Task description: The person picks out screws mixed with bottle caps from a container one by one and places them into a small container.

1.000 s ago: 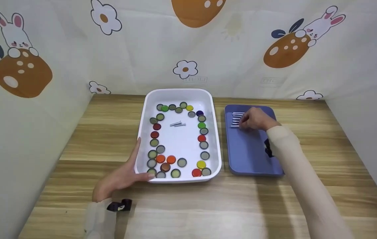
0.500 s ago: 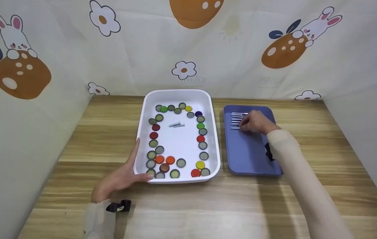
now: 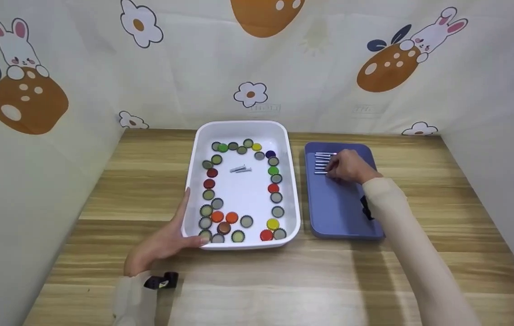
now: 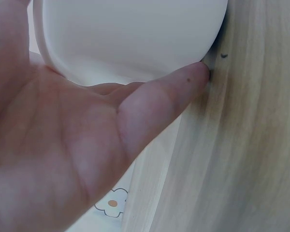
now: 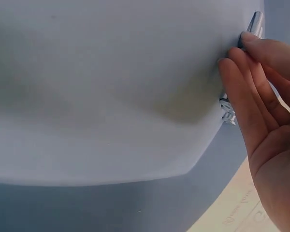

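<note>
My left hand (image 3: 166, 237) steadies the near left corner of a white tray (image 3: 294, 213), thumb on the rim and fingers fairly straight along the outer side. In the left wrist view one finger (image 4: 169, 96) lies along the tray's outside, down by the table. My right hand (image 3: 349, 165) is over the upper left of a blue tray (image 3: 343, 208). Its thumb and fingers pinch a silver screw (image 5: 256, 24) at the end of a row of screws (image 3: 321, 163). The hand partly hides the row; more screw heads (image 5: 227, 111) show beneath the fingers.
Inside the white tray, several bottle caps (image 3: 231, 218) in many colours lie near the walls, around a few loose screws (image 3: 240, 169). Both trays stand on a wooden table (image 3: 257, 285). A patterned cloth (image 3: 193, 72) rises behind and at both sides.
The view shifts slightly. My right fingers stay at the row of screws with barely any motion, and my left hand keeps its place on the white tray.
</note>
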Tool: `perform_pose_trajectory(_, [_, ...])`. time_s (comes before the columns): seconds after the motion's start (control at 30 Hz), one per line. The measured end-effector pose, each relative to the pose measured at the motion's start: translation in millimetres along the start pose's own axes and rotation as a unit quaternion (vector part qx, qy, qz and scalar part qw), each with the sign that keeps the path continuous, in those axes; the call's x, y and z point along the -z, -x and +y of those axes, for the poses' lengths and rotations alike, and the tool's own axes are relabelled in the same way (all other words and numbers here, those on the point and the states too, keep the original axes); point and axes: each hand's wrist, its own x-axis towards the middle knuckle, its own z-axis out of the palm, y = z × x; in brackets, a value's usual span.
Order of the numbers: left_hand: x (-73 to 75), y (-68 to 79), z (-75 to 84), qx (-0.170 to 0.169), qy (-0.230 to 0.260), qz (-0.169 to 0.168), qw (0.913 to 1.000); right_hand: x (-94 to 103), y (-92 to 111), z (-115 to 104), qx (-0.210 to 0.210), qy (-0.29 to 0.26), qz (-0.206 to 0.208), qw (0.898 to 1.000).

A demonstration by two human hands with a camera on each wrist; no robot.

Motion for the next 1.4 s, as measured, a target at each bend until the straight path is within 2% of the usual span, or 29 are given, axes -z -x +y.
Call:
perform_pose_trajectory(0.57, [-0.2,-0.1,0.0,0.007,0.007,-0.004,0.9999,-3.5,2,2,0.016,0.017,0.027,0.999])
perform_pose_trajectory(0.67, [0.2,-0.1,-0.1,0.002,0.013,-0.003,0.9999,-4.2,2,2,0.029,0.042,0.035,0.998])
perform_pose_trajectory(0.73, [0.3,-0.8,-0.5,-0.014,0.016,-0.002,0.9998,-4.8,1,0,0.041,0.061,0.043,0.996])
perform_pose_trajectory(0.9, [-0.2,-2.3,-2.2,-0.042,0.011,-0.002,0.9991,-6.0,3,-5,0.06,0.074,0.045,0.994])
perform_pose_trajectory(1.03, [0.2,-1.9,-1.9,-0.035,0.008,-0.002,0.9993,-5.7,4,-11,0.064,0.087,0.033,0.994])
perform_pose_trajectory(1.17, [0.3,-1.1,-1.8,-0.007,-0.003,0.0,1.0,-5.8,3,-18,0.077,0.099,0.032,0.992])
perform_pose_trajectory(1.27, [0.1,-0.7,-1.6,0.012,-0.01,-0.001,0.9999,-6.9,3,-22,0.094,0.093,0.035,0.991])
perform_pose_trajectory(1.4, [0.1,-0.9,-0.6,0.02,-0.004,0.0,0.9998,-8.1,3,-28,0.115,0.085,0.043,0.989])
